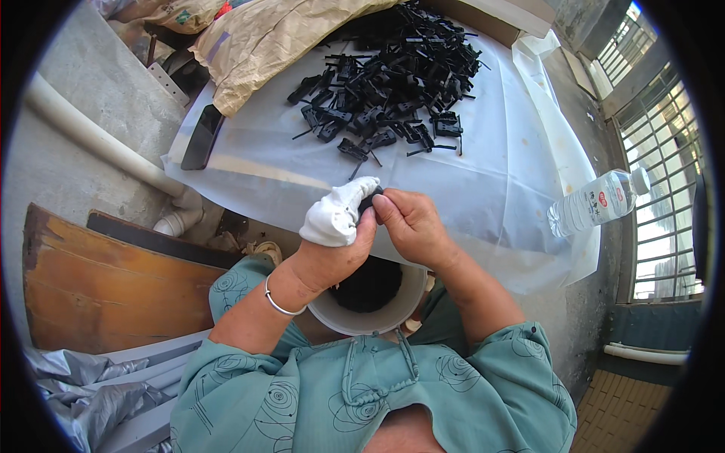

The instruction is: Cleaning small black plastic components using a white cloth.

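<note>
A green short-sleeved top (283, 400) with black looping line drawings and a front cord (370, 397) fills the bottom; matching trousers (232, 291); silver bangle (273, 300), left of centre; white cloth (331, 219) on the left hand (343, 254).

Right of the fingers (389, 209) — 1 clear bottle (593, 202); beyond them, leftward — 1 dark phone (202, 137) and tan wrapping (264, 49); well left, 1 white pipe (106, 140) above 1 wooden board (113, 287).

This looks like a makeshift workshop for hand piecework: a heap of small black plastic parts (393, 83) lies on a surface (506, 181) covered in translucent plastic sheeting, above a bucket (412, 306). Bare concrete (140, 94), a white plastic pipe (102, 143), a leaning wooden panel (128, 283) and metal window bars (655, 181) suggest a rough, utilitarian room or porch.
</note>
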The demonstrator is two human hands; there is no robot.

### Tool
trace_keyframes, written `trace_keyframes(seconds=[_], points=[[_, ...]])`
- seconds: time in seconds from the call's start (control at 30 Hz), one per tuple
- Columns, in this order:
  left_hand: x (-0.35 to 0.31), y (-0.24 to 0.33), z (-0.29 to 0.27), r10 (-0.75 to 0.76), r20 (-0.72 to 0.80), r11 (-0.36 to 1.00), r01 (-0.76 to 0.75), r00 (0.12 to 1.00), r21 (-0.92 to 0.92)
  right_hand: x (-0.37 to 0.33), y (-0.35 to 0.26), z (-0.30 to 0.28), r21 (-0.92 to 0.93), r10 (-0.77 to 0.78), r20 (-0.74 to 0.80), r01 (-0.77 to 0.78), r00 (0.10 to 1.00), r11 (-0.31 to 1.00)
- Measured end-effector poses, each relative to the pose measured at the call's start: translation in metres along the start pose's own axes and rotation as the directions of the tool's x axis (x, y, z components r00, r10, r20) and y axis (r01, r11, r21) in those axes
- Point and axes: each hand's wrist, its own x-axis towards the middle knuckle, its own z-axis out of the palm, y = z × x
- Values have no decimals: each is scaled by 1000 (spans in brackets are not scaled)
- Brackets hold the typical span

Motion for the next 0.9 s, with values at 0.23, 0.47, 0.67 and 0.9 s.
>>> trace_keyframes(seconds=[0.23, 0.47, 0.67, 0.9], points=[[1, -3, 1, -147, -40, 939, 127, 988, -320, 3, -5, -11, 194, 17, 75, -32, 997, 980], [11, 1, -17, -429, 153, 645, 421, 890, -638, 3, -7, -27, -120, -52, 104, 64, 993, 991], [7, -1, -7, -161, 152, 899, 209, 975, -385, 3, -12, -18, -79, -149, -37, 145, 988, 986], [5, 0, -9, -229, 211, 929, 278, 950, -243, 2, -12, -18, -31, -115, 120, 119, 986, 992]])
